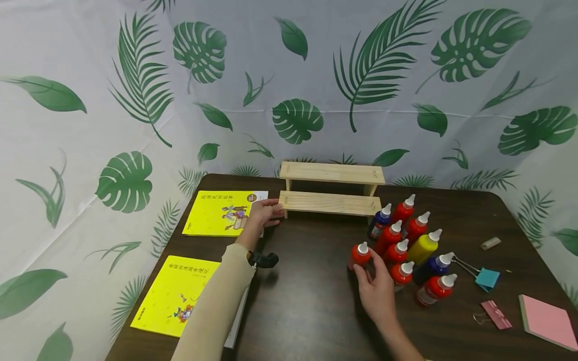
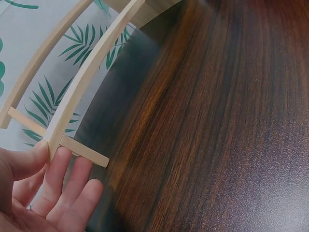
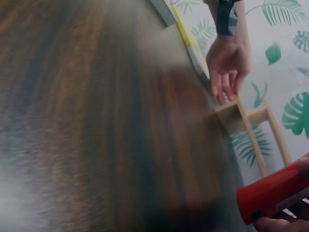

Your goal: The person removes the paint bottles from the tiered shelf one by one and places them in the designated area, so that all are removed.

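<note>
A two-step wooden shelf (image 1: 331, 202) stands at the back of the dark table. My left hand (image 1: 263, 214) grips the left end of its lower board, with the thumb on the board (image 2: 72, 99) and the fingertips below it in the left wrist view. With fingers and thumb, my right hand (image 1: 378, 291) holds a red squeeze bottle (image 1: 359, 256) with a white nozzle. That bottle (image 3: 270, 193) shows its red base in the right wrist view, where most of the holding hand is out of frame. Close by on the right stand several more red bottles (image 1: 388, 238).
Among the bottles are a yellow one (image 1: 423, 247) and blue ones (image 1: 380, 220). Two yellow books (image 1: 217, 225) lie on the left. Rightward lie a blue binder clip (image 1: 487, 279), a pink clip (image 1: 496, 314) and pink sticky notes (image 1: 548, 321). A leaf-patterned cloth (image 1: 253, 60) hangs behind.
</note>
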Motion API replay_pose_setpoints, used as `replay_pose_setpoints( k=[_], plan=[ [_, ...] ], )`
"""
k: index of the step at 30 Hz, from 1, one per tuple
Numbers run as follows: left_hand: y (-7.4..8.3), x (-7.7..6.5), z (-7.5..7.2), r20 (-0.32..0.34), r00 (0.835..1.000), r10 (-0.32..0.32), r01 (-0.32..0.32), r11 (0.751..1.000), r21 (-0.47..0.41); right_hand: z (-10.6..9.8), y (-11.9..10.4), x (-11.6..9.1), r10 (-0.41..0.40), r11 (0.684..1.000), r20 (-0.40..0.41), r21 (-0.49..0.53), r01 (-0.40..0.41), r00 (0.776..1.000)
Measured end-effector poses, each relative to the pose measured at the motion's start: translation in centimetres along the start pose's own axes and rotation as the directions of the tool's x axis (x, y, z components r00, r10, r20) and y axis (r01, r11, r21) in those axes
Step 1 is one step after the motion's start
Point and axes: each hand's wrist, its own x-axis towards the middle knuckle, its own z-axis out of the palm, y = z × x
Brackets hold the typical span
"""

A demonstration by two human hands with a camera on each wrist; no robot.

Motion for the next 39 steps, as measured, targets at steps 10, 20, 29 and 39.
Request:
replay_pose_setpoints(
  k=[10, 20, 29, 39],
  plan=[
    [0.1, -0.1, 0.0, -0.010, 1.000, -0.005, 0.005, 1.000, 0.000, 0.0, 1.1, -0.3, 0.115, 0.993, 0.068, -0.048, -0.112, 0.991],
    [-0.2, -0.1, 0.0, -0.015, 1.000, 0.007, -0.007, 1.000, 0.009, -0.1, 0.9, -0.6, 0.149, 0.988, 0.116, -0.053, -0.144, 0.982],
    [-0.2, -0.4, 0.2, -0.031, 0.999, 0.043, -0.042, 0.999, 0.023, -1.2, -1.3, -0.7, -0.041, 0.995, 0.051, -0.093, 0.045, 0.998],
    [-0.7, -1.4, -1.0, -0.051, 0.981, 0.187, -0.181, 0.979, 0.094, -6.5, -6.8, 1.5, -0.335, 0.911, 0.105, -0.217, 0.350, 0.936]
  ],
)
